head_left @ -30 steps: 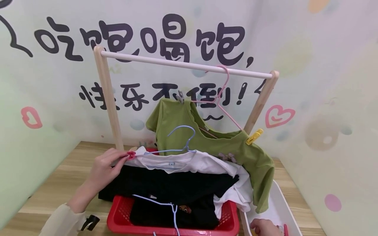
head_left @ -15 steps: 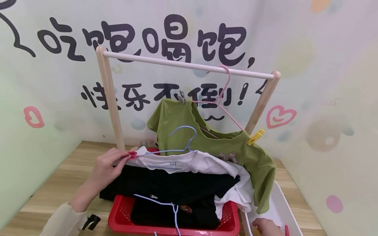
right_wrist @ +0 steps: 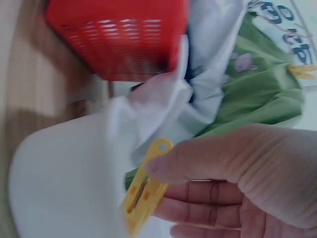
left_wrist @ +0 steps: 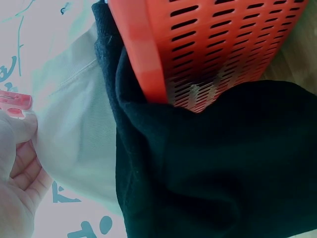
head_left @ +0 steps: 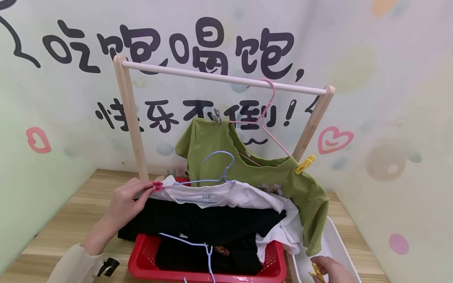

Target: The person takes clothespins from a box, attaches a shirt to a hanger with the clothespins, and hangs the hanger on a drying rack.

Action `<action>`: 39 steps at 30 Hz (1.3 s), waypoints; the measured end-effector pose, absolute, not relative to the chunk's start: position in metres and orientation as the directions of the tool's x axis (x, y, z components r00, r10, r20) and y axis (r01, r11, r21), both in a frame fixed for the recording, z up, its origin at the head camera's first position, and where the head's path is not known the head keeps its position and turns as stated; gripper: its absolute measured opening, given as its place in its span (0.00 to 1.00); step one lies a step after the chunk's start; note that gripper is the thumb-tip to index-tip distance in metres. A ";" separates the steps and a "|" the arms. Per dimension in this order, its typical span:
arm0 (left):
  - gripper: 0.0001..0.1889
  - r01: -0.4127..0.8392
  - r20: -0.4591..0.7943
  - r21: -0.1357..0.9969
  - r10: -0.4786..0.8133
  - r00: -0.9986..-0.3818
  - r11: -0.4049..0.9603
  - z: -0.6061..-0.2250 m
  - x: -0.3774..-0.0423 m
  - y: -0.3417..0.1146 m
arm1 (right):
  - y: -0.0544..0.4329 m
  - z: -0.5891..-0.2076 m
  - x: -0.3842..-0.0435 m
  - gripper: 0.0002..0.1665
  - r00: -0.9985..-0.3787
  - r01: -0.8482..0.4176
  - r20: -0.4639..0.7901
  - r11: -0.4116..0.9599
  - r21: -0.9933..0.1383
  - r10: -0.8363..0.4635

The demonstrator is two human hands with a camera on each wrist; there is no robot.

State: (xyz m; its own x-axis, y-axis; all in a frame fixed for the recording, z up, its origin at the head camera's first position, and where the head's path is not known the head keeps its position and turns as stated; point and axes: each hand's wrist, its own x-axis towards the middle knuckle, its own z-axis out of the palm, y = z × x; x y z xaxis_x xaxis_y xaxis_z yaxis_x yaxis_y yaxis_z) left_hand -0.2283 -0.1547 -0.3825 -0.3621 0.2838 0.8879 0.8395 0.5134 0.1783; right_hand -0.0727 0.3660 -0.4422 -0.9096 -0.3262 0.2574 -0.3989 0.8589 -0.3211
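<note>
With thumb and fingers my left hand (head_left: 129,198) pinches a red clothespin (head_left: 157,186) at the left shoulder of a white T-shirt (head_left: 247,193). A blue hanger (head_left: 223,173) runs inside that shirt's neckline. My right hand (head_left: 332,270) holds a yellow clothespin (right_wrist: 146,191) between thumb and fingers, over the white bin (head_left: 336,240) at lower right. Black clothing (head_left: 198,220) lies across the red basket (head_left: 148,257), in front of the white shirt, with a second blue hanger (head_left: 209,255) on it.
A wooden rack (head_left: 131,118) with a white rod (head_left: 219,76) stands behind. On it hangs a green T-shirt (head_left: 209,149) by a pink hanger (head_left: 270,102), with a grey clip (head_left: 216,116) and another yellow clothespin (head_left: 305,164) at its shoulders. Walls rise on both sides.
My right hand has come up from inside the white bin, and a yellow clothespin now shows in its fingers. The left hand stays in place on the red clothespin.
</note>
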 end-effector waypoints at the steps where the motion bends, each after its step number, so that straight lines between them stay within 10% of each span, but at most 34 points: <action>1: 0.27 0.839 0.888 0.179 0.283 -0.363 0.513 -0.383 -0.228 -0.155 | 0.365 -0.442 -0.072 0.22 -0.888 -0.427 0.322 0.850 -0.309 -0.329; 7: 0.27 0.838 0.884 0.188 0.284 -0.371 0.512 -0.384 -0.228 -0.156 | 0.348 -0.433 -0.069 0.26 -0.792 -0.476 0.547 0.835 -0.274 -0.272; 22: 0.26 0.850 0.892 0.186 0.277 -0.356 0.493 -0.385 -0.228 -0.155 | 0.295 -0.386 -0.084 0.29 -0.757 -0.406 0.641 0.862 -0.303 -0.131; 39: 0.26 0.851 0.894 0.178 0.279 -0.349 0.494 -0.384 -0.227 -0.155 | 0.254 -0.370 -0.127 0.32 -0.558 -0.613 0.830 0.670 -0.419 0.009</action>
State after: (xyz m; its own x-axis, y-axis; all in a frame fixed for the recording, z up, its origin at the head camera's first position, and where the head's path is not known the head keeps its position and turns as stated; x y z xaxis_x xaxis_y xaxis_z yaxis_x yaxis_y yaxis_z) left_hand -0.2274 -0.1554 -0.3837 -0.3492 0.2794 0.8944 0.8510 0.4941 0.1779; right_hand -0.1269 0.2544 -0.3701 -0.5579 0.0087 0.8298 -0.6129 0.6699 -0.4191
